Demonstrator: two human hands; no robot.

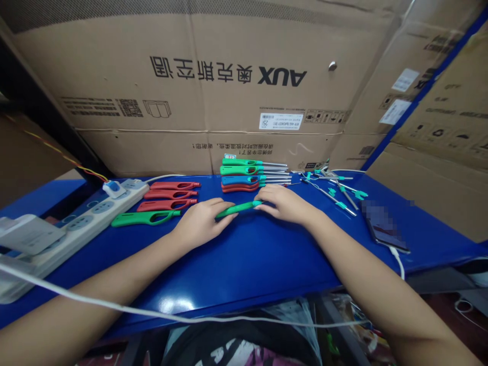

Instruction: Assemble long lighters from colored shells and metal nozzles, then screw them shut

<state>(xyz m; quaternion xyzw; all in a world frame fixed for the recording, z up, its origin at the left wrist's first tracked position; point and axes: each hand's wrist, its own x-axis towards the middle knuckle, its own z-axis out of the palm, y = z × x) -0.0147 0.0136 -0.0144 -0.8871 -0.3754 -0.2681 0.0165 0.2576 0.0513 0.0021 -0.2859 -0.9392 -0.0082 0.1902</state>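
A green lighter body (241,208) spans the gap between my two hands, held above the blue table. Its rear end is gripped by my left hand (201,219), thumb and fingers closed round it. At the teal front end, my right hand (282,204) pinches with thumb and fingertips; whether a metal rod sits there is hidden. Just beyond my hands lies a stack of long-nosed lighters, a green lighter (240,170) and a blue lighter (240,180) among them, metal rods pointing right. Left of it are several red lighter bodies (172,194) and another green lighter body (145,218), without rods.
Metal rods with teal pieces (335,200) lie scattered at the right, near a phone (385,226) on a charging cable. A power strip (95,211) runs along the left. A white cable (152,311) crosses in front. Cardboard (229,112) walls the back.
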